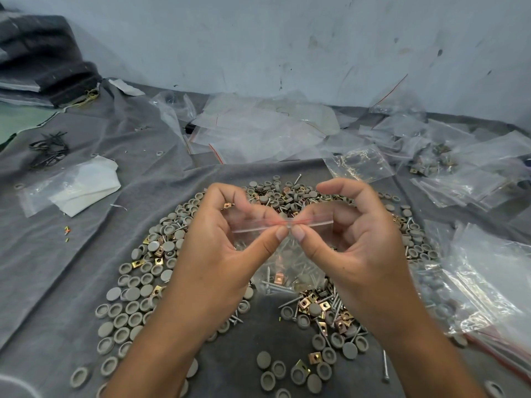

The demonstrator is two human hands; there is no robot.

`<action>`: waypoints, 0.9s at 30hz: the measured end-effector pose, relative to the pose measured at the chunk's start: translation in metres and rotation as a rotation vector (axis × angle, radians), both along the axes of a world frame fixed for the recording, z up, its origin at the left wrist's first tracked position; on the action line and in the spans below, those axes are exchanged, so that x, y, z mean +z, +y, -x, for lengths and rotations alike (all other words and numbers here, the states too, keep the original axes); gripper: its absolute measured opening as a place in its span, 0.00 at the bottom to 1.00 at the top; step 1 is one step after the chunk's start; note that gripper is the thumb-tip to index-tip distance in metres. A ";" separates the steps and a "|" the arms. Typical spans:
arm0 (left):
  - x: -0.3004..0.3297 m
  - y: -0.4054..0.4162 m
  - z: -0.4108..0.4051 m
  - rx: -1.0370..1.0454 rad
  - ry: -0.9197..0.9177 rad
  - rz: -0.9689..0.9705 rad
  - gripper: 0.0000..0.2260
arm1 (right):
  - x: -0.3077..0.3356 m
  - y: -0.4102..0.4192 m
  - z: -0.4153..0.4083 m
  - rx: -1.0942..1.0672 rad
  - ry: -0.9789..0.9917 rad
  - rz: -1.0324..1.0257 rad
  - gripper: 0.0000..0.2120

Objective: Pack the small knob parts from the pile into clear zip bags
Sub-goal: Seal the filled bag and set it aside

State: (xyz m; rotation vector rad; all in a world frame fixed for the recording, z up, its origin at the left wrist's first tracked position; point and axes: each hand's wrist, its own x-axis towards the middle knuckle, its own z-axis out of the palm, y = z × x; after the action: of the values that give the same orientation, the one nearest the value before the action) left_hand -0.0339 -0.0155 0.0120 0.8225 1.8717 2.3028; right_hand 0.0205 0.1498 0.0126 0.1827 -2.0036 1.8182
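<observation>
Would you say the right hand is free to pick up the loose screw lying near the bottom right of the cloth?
Probably not yet: the right hand and left hand both pinch the zip bag at its seal. The screw itself lies uncovered.

A clear zip bag with a red seal line hangs upright over the pile — grey round knob caps, brass clips, screws — some already inside it.

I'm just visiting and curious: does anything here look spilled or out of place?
Nothing looks damaged. The pile mixes grey caps with screws and brass clips, and a lone screw lies apart near the right hand.
</observation>
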 end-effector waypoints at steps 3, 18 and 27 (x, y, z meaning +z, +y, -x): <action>0.000 -0.002 0.003 -0.006 0.005 0.011 0.18 | 0.001 0.001 0.000 0.018 -0.022 0.030 0.22; -0.007 -0.005 0.005 -0.023 -0.050 0.120 0.16 | -0.006 0.007 0.002 -0.038 -0.121 -0.192 0.24; -0.001 -0.004 0.003 0.048 -0.025 0.115 0.19 | -0.006 0.010 0.003 -0.033 -0.108 -0.129 0.25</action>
State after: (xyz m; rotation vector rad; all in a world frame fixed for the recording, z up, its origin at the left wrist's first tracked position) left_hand -0.0373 -0.0190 0.0111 0.7391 2.0125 2.1965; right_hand 0.0174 0.1600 0.0068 0.0902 -2.1869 1.7132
